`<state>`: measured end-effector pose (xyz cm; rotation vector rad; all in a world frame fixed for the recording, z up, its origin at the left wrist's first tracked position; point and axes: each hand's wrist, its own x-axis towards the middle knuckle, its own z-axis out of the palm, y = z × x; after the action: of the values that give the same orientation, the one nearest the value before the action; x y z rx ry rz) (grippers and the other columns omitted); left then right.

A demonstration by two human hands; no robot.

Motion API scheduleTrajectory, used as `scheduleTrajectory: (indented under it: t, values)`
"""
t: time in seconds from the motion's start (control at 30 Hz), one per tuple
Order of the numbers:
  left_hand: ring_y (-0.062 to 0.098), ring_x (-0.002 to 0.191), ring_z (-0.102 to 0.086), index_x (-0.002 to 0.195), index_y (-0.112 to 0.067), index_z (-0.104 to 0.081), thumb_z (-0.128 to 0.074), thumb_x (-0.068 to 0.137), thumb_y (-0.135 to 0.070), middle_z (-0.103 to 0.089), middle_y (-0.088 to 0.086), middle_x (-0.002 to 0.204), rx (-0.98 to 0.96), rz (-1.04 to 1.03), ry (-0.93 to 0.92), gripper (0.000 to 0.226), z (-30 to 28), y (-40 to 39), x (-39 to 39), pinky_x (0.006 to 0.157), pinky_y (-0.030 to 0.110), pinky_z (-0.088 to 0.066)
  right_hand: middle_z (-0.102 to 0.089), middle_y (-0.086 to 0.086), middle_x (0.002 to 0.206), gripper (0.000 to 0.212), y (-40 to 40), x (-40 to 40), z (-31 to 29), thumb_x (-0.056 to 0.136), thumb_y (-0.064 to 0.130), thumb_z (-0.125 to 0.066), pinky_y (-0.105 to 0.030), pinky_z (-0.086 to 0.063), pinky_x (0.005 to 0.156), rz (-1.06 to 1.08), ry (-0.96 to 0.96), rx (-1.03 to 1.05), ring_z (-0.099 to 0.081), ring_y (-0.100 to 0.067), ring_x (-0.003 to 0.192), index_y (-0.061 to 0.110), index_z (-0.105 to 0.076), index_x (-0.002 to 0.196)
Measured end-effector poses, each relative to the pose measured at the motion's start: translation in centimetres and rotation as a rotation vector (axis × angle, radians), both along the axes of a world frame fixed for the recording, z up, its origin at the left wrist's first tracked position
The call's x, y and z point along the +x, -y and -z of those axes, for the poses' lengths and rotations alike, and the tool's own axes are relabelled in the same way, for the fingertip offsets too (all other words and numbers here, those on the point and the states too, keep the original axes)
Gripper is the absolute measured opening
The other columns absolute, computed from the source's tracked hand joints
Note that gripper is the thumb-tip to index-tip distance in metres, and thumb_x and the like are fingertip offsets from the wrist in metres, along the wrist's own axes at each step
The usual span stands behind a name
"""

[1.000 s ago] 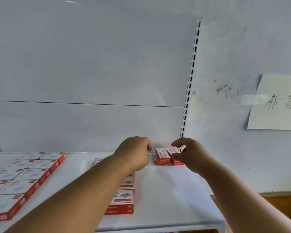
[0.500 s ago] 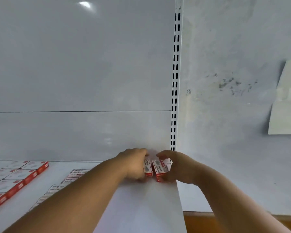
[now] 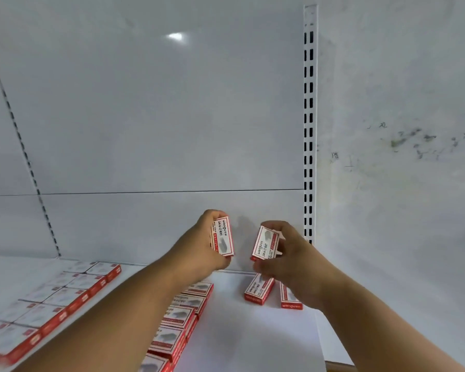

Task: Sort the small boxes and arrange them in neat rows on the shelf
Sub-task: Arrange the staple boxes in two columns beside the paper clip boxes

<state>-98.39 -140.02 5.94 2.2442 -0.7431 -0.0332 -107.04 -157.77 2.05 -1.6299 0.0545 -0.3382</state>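
- Fingers of the left hand are curled tight round a small red-and-white box, thumb below and fingertips over its top end, holding it clear above the shelf.
- Fingers of the right hand pinch a second box the same way, also lifted off the shelf, just right of the first with a gap between them.
- Both held boxes stand nearly on end, long axis up and down, printed white faces turned toward the camera; the left one leans slightly left at the top, the right one slightly right.
- Two more boxes lie flat on the shelf below the right hand: one with its long axis running front to back and tilted a little to the right at the far end, the other just beside it, partly hidden by the wrist.
- A row of boxes runs front to back under the left forearm, at least five visible, stacked two high where the sides show.
- Farther left a block of larger flat boxes sits in tidy rows, blurred at the near edge, so the count cannot be told.
- White back panel rises behind the shelf, with a slotted upright at its right edge.
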Motion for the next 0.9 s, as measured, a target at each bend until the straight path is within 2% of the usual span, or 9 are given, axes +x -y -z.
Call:
scheduleTrajectory:
  t: [0.1,0.17,0.23,0.3,0.47,0.6,0.67,0.77,0.9]
  values:
    - [0.016,0.101,-0.063,0.128,-0.043,-0.041,-0.085,0.071,-0.008,-0.063,-0.005,0.112,-0.139,-0.049,-0.130,0.080,-0.4,-1.7,-0.1,0.089,0.030,-0.054,-0.067,-0.017,0.094,0.059,-1.9,0.7,-0.5,0.074,-0.006,-0.078,-0.039,-0.054,0.071,-0.085,0.019,0.216,-0.064,-0.029,0.073,0.021,-0.056,0.122]
    - [0.021,0.097,-0.067,0.125,-0.035,-0.048,-0.079,0.078,-0.007,-0.064,0.003,0.110,-0.268,-0.027,-0.263,0.063,-0.8,-3.2,0.0,0.087,0.035,-0.056,-0.067,-0.016,0.091,0.045,-3.3,1.2,-0.9,0.086,-0.006,-0.066,-0.038,-0.051,0.064,-0.086,0.030,0.286,-0.064,-0.030,0.072,0.017,-0.056,0.123]
    - [0.028,0.092,-0.070,0.121,-0.024,-0.059,-0.062,0.090,-0.002,-0.068,0.011,0.107,-0.366,0.009,-0.352,0.038,-1.3,-4.9,0.1,0.084,0.042,-0.059,-0.067,-0.015,0.092,0.042,-4.9,1.6,-1.3,0.091,-0.009,-0.056,-0.038,-0.050,0.061,-0.055,0.044,0.275,-0.064,-0.031,0.071,0.019,-0.058,0.122]
    - [0.029,0.084,-0.071,0.113,-0.021,-0.066,-0.053,0.093,0.002,-0.071,0.012,0.103,-0.379,0.023,-0.357,0.034,-1.4,-6.7,0.7,0.073,0.042,-0.060,-0.069,-0.015,0.094,0.042,-6.4,2.0,-1.6,0.091,-0.011,-0.053,-0.039,-0.051,0.063,0.005,0.053,0.247,-0.067,-0.032,0.073,0.019,-0.060,0.119]
    - [0.025,0.074,-0.074,0.106,-0.017,-0.066,-0.060,0.091,0.002,-0.072,0.013,0.095,-0.479,-0.023,-0.424,0.025,-0.7,-10.8,2.3,0.062,0.037,-0.058,-0.074,-0.020,0.092,0.022,-10.0,3.0,-1.7,0.087,-0.011,-0.059,-0.040,-0.056,0.077,0.135,0.025,0.175,-0.071,-0.031,0.080,0.005,-0.067,0.100]
    - [0.013,0.071,-0.069,0.090,-0.021,-0.070,-0.067,0.084,-0.007,-0.074,0.002,0.086,-0.369,-0.117,-0.225,0.015,0.7,-13.3,4.4,0.066,0.028,-0.049,-0.074,-0.018,0.086,0.015,-12.6,3.2,-1.4,0.084,-0.008,-0.063,-0.035,-0.050,0.068,0.228,-0.036,0.071,-0.067,-0.025,0.070,0.005,-0.061,0.092]
    - [0.015,0.075,-0.067,0.088,-0.022,-0.068,-0.069,0.081,-0.008,-0.073,0.001,0.086,-0.350,-0.141,-0.188,0.015,1.3,-14.2,5.2,0.068,0.029,-0.050,-0.073,-0.018,0.087,0.024,-13.9,3.4,-1.1,0.084,-0.007,-0.063,-0.043,-0.058,0.074,0.261,-0.058,0.056,-0.071,-0.030,0.071,0.010,-0.061,0.101]
    - [0.016,0.073,-0.066,0.091,-0.020,-0.061,-0.066,0.084,-0.009,-0.070,0.003,0.089,-0.327,-0.146,-0.223,0.014,2.3,-15.1,6.2,0.062,0.029,-0.050,-0.072,-0.015,0.086,0.031,-15.1,3.9,-0.1,0.083,-0.003,-0.062,-0.058,-0.054,0.082,0.370,-0.111,-0.102,-0.074,-0.031,0.071,0.021,-0.067,0.100]
    - [0.021,0.079,-0.070,0.090,-0.026,-0.056,-0.065,0.082,-0.012,-0.070,0.000,0.090,-0.218,-0.116,-0.169,0.018,3.9,-15.4,7.4,0.072,0.042,-0.060,-0.073,-0.016,0.084,0.018,-15.9,4.2,1.4,0.080,-0.004,-0.064,-0.053,-0.059,0.079,0.507,-0.186,-0.091,-0.073,-0.034,0.072,0.011,-0.071,0.088]
